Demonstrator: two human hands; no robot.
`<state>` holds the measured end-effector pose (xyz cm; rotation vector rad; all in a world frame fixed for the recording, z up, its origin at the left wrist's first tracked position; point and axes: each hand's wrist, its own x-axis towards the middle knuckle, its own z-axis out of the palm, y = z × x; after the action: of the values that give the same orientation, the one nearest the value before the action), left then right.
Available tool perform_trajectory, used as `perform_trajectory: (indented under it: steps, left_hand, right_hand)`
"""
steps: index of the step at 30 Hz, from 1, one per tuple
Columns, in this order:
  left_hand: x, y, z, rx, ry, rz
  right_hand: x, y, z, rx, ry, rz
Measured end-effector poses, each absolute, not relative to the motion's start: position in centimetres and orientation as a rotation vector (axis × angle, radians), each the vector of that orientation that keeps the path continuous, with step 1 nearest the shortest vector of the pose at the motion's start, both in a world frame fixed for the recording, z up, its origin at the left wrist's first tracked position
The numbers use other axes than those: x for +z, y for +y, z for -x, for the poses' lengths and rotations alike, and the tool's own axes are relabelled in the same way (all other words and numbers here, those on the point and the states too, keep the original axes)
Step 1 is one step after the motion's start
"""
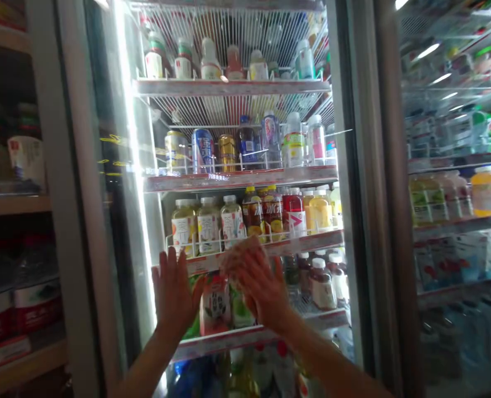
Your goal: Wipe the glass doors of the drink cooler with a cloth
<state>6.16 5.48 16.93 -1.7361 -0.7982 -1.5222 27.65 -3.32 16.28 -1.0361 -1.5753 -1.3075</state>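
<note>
My left hand (pixel 173 296) lies flat against the glass door (pixel 116 182) of a drinks fridge, fingers stretched upward and open. My right hand (pixel 265 293) is on the same glass a little to the right, smeared by motion, with its fingers closed on a pale crumpled cloth (pixel 239 255) pressed to the pane. Behind the glass, near both hands, stand a pink-labelled carton (pixel 215 307) and a row of yellow tea bottles (pixel 207 226).
Wire shelves hold cans (pixel 201 150) and bottles on several levels. The door's grey frame (pixel 353 166) runs down the right side, with a second glass-fronted fridge (pixel 456 193) beyond it. Wooden shelves (pixel 13 205) with jars stand at the left.
</note>
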Motion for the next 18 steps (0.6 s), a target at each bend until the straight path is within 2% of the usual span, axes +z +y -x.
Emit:
perform_trajectory:
  steps: [3,7,9,15,18]
  left_hand:
    - [14.1,4.6,-7.3,-1.464,-0.733,1.788]
    - [12.0,4.2,-8.5,-1.485,-0.761,1.784]
    - [12.0,4.2,-8.9,-1.521,-0.777,1.762]
    - [11.7,3.7,-9.0,-1.552,-0.828,1.826]
    - [10.3,3.1,-9.0,-1.498,-0.846,1.889]
  right_hand:
    - [14.7,-4.1,-29.0,-1.310,-1.581,1.019]
    - [13.9,-6.5,-37.2,-1.291,-1.090,1.202]
    - [13.4,-6.8,-37.7,-1.255,-0.951,1.242]
    - [9.8,-5.2,-30.0,-1.238,-1.574,1.119]
    - [8.2,-6.7,-33.2,-1.277,-1.409,1.226]
